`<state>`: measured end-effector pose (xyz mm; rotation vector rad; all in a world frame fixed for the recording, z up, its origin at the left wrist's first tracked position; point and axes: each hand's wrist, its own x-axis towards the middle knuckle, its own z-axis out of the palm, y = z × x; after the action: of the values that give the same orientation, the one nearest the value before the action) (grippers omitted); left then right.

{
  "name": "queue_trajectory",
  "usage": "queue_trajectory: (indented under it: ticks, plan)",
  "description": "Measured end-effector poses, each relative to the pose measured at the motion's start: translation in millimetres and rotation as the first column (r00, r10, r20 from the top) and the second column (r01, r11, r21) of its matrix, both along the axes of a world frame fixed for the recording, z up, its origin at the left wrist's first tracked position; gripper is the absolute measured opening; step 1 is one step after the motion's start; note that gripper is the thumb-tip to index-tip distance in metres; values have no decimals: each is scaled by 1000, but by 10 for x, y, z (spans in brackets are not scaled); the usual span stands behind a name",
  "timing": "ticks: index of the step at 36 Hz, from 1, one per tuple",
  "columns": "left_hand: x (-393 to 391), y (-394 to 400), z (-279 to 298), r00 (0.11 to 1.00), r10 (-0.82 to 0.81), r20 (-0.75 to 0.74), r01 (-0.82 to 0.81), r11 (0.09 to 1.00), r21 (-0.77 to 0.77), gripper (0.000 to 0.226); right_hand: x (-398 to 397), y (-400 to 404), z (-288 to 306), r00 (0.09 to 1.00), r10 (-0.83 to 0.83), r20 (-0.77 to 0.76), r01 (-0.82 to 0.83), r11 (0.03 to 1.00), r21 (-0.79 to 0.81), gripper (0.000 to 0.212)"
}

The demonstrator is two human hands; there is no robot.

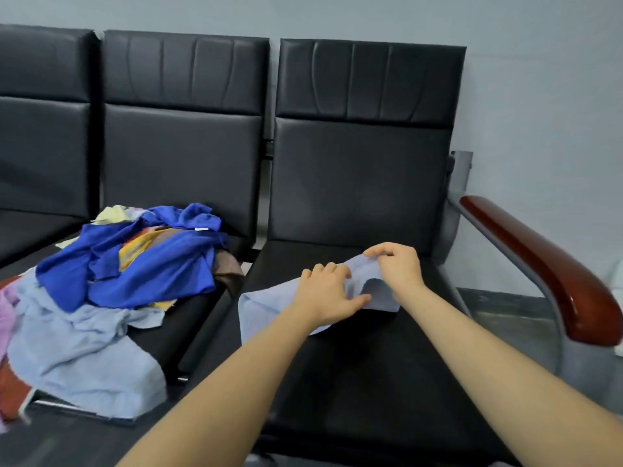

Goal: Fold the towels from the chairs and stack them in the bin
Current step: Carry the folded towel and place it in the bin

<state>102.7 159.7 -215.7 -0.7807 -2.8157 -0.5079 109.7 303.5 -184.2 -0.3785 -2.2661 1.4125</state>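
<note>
A small light-blue towel [261, 310] lies on the black seat of the right-hand chair [354, 382]. My left hand [325, 291] grips its middle, fingers curled over the cloth and thumb stretched along it. My right hand [396, 264] pinches the towel's far right edge and lifts it, so the cloth arches between the two hands. A heap of unfolded towels [135, 264] covers the middle chair's seat: royal blue on top, orange and yellow pieces inside, and a large pale-blue one [87, 365] spilling toward the front edge. No bin is in view.
Three black padded chairs stand joined in a row against a grey wall. A reddish-brown wooden armrest [546, 264] on a grey metal frame bounds the right chair. Pink and red cloth [8, 358] shows at the far left edge. Grey floor lies beyond the armrest.
</note>
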Motion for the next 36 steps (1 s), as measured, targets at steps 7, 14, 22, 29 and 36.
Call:
queue_trajectory:
  ticks: [7,14,22,29,36]
  plan:
    - [67,187,-58,993,116,-11,-114,988,102,15,23,139,20,1000,10,30,-10,1000,-12,35]
    - [15,221,208,980,191,51,-198,943,266,20,149,207,-79,974,212,80,-224,858,462,41]
    - [-71,132,459,991,75,-111,-54,982,184,23,112,108,-89,954,87,-288,205,512,834,29]
    - [-59,-34,610,988,50,-144,-41,997,67,15,69,74,106,953,26,-300,267,392,880,13]
    - [-81,-270,597,972,221,-85,-230,964,-133,17,109,237,237,968,-184,-170,244,530,812,21]
